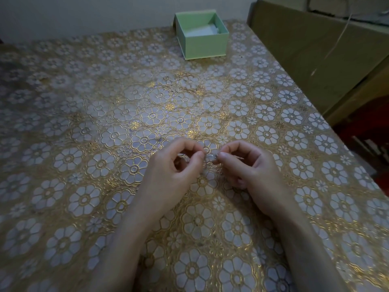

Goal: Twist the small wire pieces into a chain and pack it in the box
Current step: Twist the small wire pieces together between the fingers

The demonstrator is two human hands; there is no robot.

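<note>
My left hand [176,167] and my right hand [250,167] meet just above the table near its front middle. Between their fingertips they pinch small thin wire pieces [209,158], which are tiny and hard to make out; a thin end sticks out to the right of my right thumb. Both hands have fingers curled, thumb against forefinger. A pale green open box [202,36] stands at the far edge of the table, well beyond the hands, with a white lining inside.
The table wears a gold and white flower-patterned cloth [105,123]. A large brown cardboard piece [315,55] stands along the right side. A wall runs behind the table's far edge. Dark floor shows at the right.
</note>
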